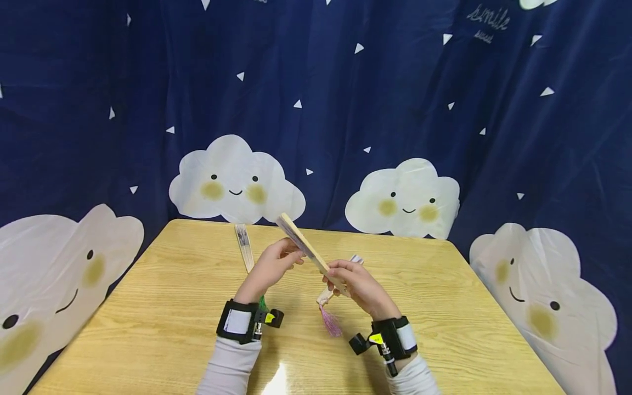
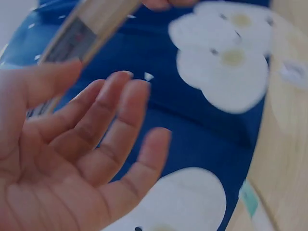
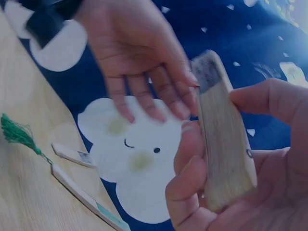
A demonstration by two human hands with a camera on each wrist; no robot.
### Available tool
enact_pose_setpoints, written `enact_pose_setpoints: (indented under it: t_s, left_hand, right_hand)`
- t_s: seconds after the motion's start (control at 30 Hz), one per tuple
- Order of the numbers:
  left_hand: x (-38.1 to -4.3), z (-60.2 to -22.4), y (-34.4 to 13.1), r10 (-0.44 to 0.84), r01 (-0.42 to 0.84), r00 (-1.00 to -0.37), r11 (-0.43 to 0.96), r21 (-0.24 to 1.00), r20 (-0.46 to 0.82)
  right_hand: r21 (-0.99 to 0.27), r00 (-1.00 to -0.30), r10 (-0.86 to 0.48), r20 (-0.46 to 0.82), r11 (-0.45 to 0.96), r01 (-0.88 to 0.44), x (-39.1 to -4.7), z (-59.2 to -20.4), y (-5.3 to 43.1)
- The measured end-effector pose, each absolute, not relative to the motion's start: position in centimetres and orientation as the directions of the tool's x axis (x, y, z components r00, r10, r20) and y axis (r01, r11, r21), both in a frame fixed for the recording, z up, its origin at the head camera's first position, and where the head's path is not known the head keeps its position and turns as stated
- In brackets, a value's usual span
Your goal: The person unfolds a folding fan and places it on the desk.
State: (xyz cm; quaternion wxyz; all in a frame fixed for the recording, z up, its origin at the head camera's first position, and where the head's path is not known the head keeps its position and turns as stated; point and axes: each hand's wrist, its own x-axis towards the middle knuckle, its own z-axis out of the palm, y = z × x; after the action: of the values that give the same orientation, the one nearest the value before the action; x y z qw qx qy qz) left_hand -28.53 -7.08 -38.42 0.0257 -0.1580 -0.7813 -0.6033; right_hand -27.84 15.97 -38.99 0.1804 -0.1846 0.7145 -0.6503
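A folded wooden hand fan (image 1: 304, 242) is raised above the table at a slant, its upper end toward the left. My right hand (image 1: 364, 286) grips its lower end between thumb and fingers. In the right wrist view the fan (image 3: 224, 144) shows pale ribs and a grey printed patch near its far end. My left hand (image 1: 269, 267) is beside the fan's upper half, its fingertips right at the edge. Seen from the left wrist, the fingers of that hand (image 2: 82, 159) are relaxed and spread, and the thumb overlaps the fan.
On the wooden table (image 1: 163, 296) lies a folded fan (image 1: 244, 246) with a green tassel (image 1: 262, 304), partly behind my left hand. Another folded fan (image 1: 324, 296) with a pink tassel (image 1: 331, 321) lies below my right hand. A blue cloud-print curtain (image 1: 316, 120) hangs behind.
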Motion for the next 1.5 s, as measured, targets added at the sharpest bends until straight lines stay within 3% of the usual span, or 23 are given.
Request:
enact_pose_setpoints:
  t_s: [0.17, 0.33, 0.63, 1.03, 1.5]
  left_hand:
    - [-28.5, -37.6, -7.4, 0.125, 0.174, -0.978, 0.044, 0.984, 0.167]
    - [-28.5, -37.5, -7.4, 0.091, 0.168, -0.982, 0.041, 0.985, 0.163]
    - [-28.3, -37.6, -6.7, 0.089, 0.205, -0.976, 0.064, 0.977, 0.2]
    - [-28.1, -37.5, -6.3, 0.093, 0.203, -0.976, 0.054, 0.978, 0.198]
    - [-28.1, -37.5, -7.0, 0.05, 0.202, -0.978, -0.044, 0.978, 0.204]
  right_hand:
    - [-0.982, -0.886, -0.461, 0.059, 0.131, -0.133, -27.0, -38.6, 15.1]
    - [-0.943, -0.927, -0.344, 0.147, 0.233, -0.236, -26.7, -38.4, 14.5]
    - [-0.921, -0.964, -0.124, 0.236, 0.287, -0.263, -27.4, -38.7, 14.7]
    - [-0.972, -0.977, 0.099, 0.188, 0.163, -0.171, -28.3, -38.5, 16.0]
    - [-0.992, -0.988, 0.106, 0.113, -0.048, -0.119, -28.7, -38.1, 18.1]
